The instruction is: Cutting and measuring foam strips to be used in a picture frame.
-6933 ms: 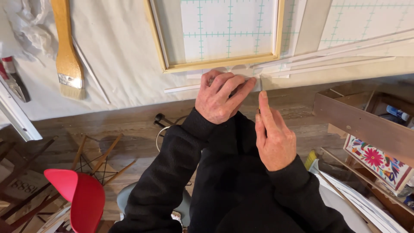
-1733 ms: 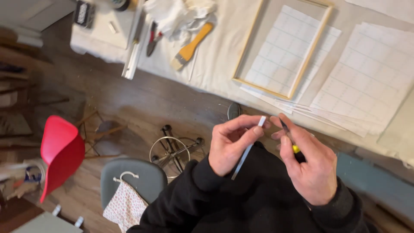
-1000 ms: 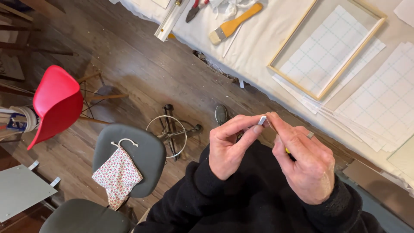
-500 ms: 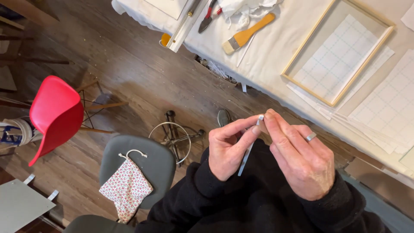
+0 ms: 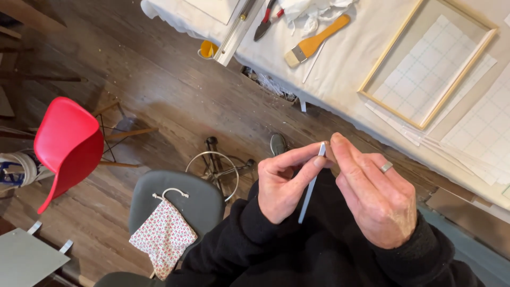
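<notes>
Both hands were up close to the chest, well off the counter point(image 5: 340, 69), working on one thin white strip point(image 5: 309, 187). The left hand point(image 5: 284, 183) had its grip clamped on the strip, thumb and forefinger pinching it near the top end so the rest hung down at about 7 o'clock across the black sleeve point(image 5: 234, 244). The right hand point(image 5: 374, 199), ring on one finger, met it from 3 o'clock with its fingertips pressed right at the strip's upper tip; I couldn't tell if that grip was actually closed on the strip or just touching it. Looked to me like holding it that close was for fine fingertip work you can't do flat on a surface.

Everything else sat well apart, up at 12 to 2 o'clock on the cloth-covered counter: a wooden frame point(image 5: 372, 85) lying over gridded sheets point(image 5: 478, 133), a flat paintbrush point(image 5: 316, 41), and red-handled pliers point(image 5: 265, 21) by a long metal ruler point(image 5: 234, 32). Down on the wooden floor point(image 5: 159, 90), a red chair point(image 5: 66, 149) at 9 o'clock and a grey chair point(image 5: 186, 199) with a flowery pouch point(image 5: 164, 236) draped on it.
</notes>
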